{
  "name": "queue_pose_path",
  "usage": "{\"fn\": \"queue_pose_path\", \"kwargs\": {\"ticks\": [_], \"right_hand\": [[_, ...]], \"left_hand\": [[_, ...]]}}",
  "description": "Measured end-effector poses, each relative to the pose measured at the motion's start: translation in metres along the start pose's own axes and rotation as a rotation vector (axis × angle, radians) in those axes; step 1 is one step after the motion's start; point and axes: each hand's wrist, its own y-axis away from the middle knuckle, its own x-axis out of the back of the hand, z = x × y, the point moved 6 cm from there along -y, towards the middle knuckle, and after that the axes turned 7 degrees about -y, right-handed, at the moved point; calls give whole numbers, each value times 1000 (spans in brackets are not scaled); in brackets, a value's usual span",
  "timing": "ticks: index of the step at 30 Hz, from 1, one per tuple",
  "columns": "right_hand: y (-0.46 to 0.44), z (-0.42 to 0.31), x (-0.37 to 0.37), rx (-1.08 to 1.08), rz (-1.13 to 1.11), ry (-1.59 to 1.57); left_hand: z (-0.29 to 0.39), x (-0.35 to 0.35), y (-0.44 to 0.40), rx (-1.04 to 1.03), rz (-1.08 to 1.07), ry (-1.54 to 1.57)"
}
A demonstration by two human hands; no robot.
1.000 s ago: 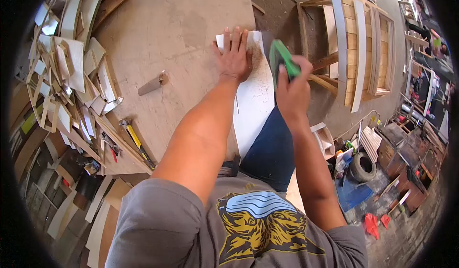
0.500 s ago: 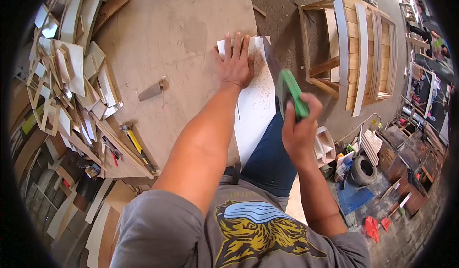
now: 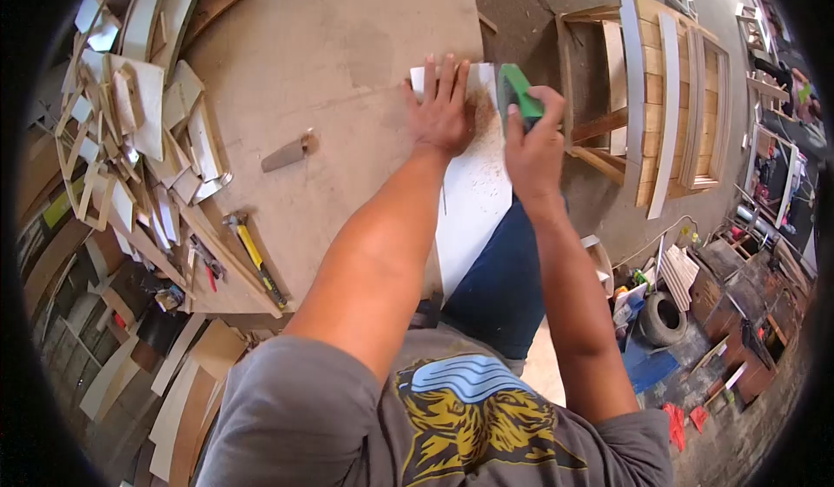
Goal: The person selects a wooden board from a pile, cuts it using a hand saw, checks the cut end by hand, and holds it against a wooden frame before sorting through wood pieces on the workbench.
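Two bare hands at one white board (image 3: 476, 205), which lies on the wooden surface (image 3: 373, 31) along its right-hand edge.

Left hand (image 3: 441, 122): palm down on the far part of the board, fingers extended and a little apart, pressing flat, gripping nothing. It covers much of the board's far end. Right hand (image 3: 537, 152): just off the board's right edge, fingers curled closed about a green-handled saw (image 3: 516, 86).

Hard to make out: the saw's blade, barely visible below the handle; cannot tell how deep it sits. Palm side of the right hand hidden. Near right edge of the board overlapped by a dark blue trouser leg (image 3: 504, 270); cannot tell whether the leg bears on it. Brown sawdust (image 3: 488, 113) on the board beside the left hand. Left of the board, a brown tapered piece (image 3: 285, 154), identity unclear; farther left and nearer the body, a yellow-handled hammer (image 3: 252, 250). Scrap wood pile (image 3: 143, 96) well left of the board, cut off by the dark rim.

Against half a second ago: saw handle now closer to the board's far end, less blade showing. Left hand unchanged on the board.
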Motion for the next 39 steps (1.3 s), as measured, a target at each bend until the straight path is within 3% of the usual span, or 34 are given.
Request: {"fn": "queue_pose_path", "kwargs": {"ticks": [2, 5, 8, 11, 12, 16, 19, 22, 23, 26, 30, 32, 39], "right_hand": [[23, -6, 27, 129, 83, -31], [80, -11, 59, 44, 81, -88], [32, -1, 31, 145, 122, -25], [1, 3, 11, -131, 3, 11], [16, -8, 24, 36, 66, 42], [92, -20, 65, -9, 84, -11], [41, 5, 29, 59, 104, 34], [12, 15, 9, -61, 24, 3], [20, 12, 14, -104, 9, 27], [102, -7, 65, 47, 105, 25], [54, 8, 30, 51, 114, 92], [4, 21, 0, -128, -21, 42], [90, -11, 61, 95, 119, 7]], "left_hand": [[3, -6, 4, -9, 1, 11], [7, -9, 3, -11, 47, -34], [6, -4, 3, -20, 65, -29], [3, -4, 0, -10, 70, -17], [6, -5, 4, -14, 48, 0], [7, -6, 3, -16, 40, 7], [8, -2, 2, -13, 22, -10], [4, -4, 1, 3, 1, -4], [6, -4, 3, -10, -8, 15], [8, -5, 2, -13, -14, -20], [10, -5, 1, -15, -36, -27], [9, 4, 2, -22, -49, -29], [9, -3, 2, 8, -72, -13]]}}
